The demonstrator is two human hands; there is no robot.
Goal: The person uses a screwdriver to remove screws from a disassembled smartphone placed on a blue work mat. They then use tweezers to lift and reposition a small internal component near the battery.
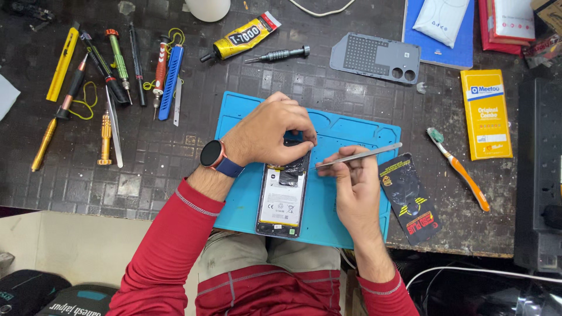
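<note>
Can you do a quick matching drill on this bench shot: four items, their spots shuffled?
Items:
1. tweezers
2. opened phone
3. toothbrush
4. glue tube

Places:
A. far edge of bench, above the mat
B. in the right hand
C. right of the mat, beside the yellow packet
D. on the blue mat, under the left hand

Pairs: 1-B, 2-D, 3-C, 4-A

We note a matt blue rubbery mat [351,225] under the opened phone [283,199], whose battery face looks smooth white. Tweezers [357,156] in the right hand [354,187]: bright polished metal. Worktop [152,169]: dark, rough, scuffed tile pattern. Sleeves [164,251]: red knit cloth.
</note>
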